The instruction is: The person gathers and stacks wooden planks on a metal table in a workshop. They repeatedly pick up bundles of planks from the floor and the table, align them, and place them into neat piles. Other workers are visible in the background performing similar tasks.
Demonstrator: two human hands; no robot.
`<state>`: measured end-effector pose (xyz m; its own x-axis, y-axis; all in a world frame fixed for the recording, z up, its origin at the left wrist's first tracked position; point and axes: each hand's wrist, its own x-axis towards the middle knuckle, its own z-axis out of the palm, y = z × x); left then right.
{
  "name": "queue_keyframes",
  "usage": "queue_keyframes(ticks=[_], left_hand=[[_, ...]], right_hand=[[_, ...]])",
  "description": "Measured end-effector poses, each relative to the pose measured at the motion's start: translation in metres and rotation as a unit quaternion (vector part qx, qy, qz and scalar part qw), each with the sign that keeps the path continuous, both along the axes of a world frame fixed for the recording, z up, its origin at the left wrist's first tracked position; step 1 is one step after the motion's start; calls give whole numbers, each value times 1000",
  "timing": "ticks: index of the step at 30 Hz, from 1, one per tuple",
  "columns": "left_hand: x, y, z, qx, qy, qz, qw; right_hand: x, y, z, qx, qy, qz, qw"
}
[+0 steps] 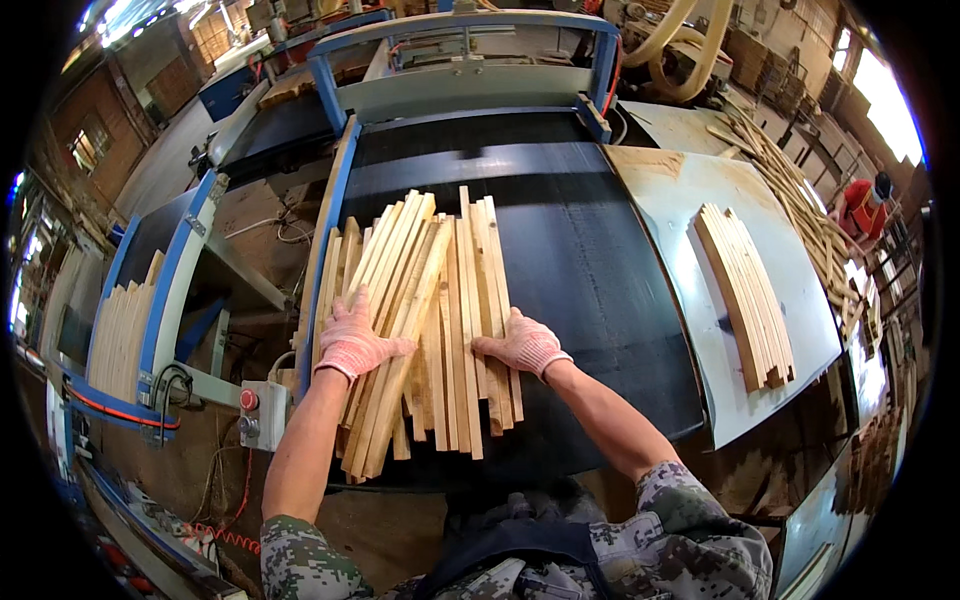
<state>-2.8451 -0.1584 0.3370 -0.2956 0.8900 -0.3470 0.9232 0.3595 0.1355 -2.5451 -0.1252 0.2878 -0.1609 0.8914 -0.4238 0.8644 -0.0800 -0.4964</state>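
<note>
A loose pile of pale wooden strips [440, 330] lies on the black conveyor belt [590, 290], many of the strips leaning at different angles. My left hand [355, 338], in a pink knit glove, spans a slanted bunch on the pile's left side, thumb stretched across toward the middle. On the right edge of the pile, my right hand [522, 343], gloved alike, grips the strips with its thumb over the top. Some fingertips are hidden among the wood. The near ends of the strips are uneven.
A metal-topped side table [660, 215] at the right bears a neat bundle of strips [745, 295]. Left of the belt stand a control box with a red button [262, 410] and another conveyor holding strips [122, 340]. A blue frame [465, 75] crosses the belt. A person [865, 210] is far right.
</note>
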Motion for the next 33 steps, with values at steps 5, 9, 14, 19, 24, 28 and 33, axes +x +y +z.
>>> queue_keyframes(ticks=[5, 9, 14, 19, 24, 28, 33], left_hand=[[-56, -12, -37, 214, -201, -40, 955], [-62, -5, -41, 180, -142, 33, 973], [-71, -18, -45, 201, -264, 32, 943], [-11, -42, 2, 209, -290, 12, 934], [116, -50, 50, 227, -361, -23, 904], [237, -28, 41, 174, -262, -31, 949], [302, -18, -33, 73, -146, -33, 986]], right_hand=[[-25, -35, 35, 142, 7, 30, 989], [-93, -47, -3, 33, 258, 67, 963], [-130, -49, 16, -82, 240, 5, 967], [-62, -63, 63, -31, 214, 53, 975], [54, -52, 88, 62, 164, 63, 982], [172, -14, 66, 100, 132, 44, 985], [245, 17, 21, 63, 113, 96, 987]])
